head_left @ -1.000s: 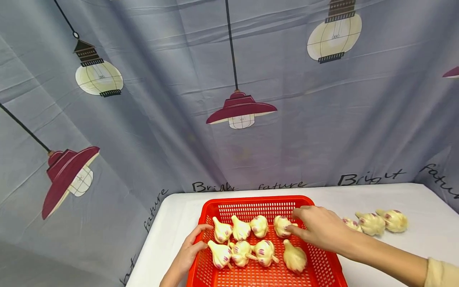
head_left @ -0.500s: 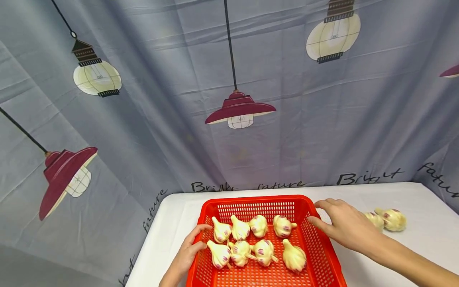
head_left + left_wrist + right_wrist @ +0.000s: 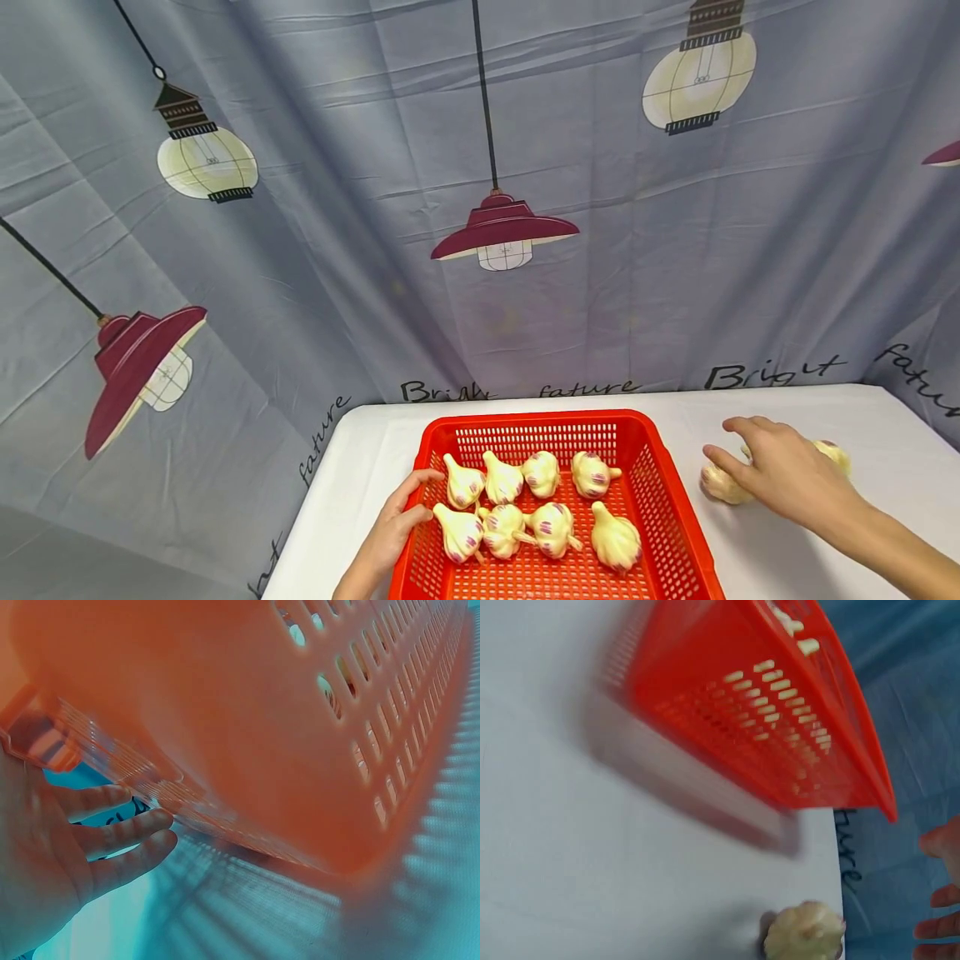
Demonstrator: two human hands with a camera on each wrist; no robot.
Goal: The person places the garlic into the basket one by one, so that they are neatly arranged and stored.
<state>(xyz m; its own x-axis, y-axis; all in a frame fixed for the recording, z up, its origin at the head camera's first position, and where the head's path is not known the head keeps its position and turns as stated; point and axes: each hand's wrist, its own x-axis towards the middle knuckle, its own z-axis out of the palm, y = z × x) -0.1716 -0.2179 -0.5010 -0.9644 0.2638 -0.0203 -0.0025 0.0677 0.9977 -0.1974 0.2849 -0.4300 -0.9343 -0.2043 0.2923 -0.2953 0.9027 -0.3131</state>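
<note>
My left hand (image 3: pixel 388 527) holds the left rim of a red plastic basket (image 3: pixel 678 508). In the left wrist view, three fingers of that hand (image 3: pixel 124 832) extend along the outside of the basket wall. Several garlic bulbs, one of them a plump bulb (image 3: pixel 615 537) at the lower right, lie in the basket in two rough rows. Right of the basket, my right hand (image 3: pixel 787 471) hovers over the table with thumb and fingers spread and nothing held. Just below its thumb is a garlic bulb (image 3: pixel 723 483). Another bulb (image 3: pixel 831 455) shows partly behind the hand.
A white-covered table (image 3: pixel 885 500) carries the basket and the loose bulbs. Behind it hangs a grey-blue curtain (image 3: pixel 360 275) printed with lamps and lettering. The basket's slotted side wall (image 3: pixel 742 712) stands up between the loose bulbs and those inside.
My right hand has left the bulb at the basket's upper right and moved right, out over the rim to the loose bulbs. The left hand has stayed at the left rim.
</note>
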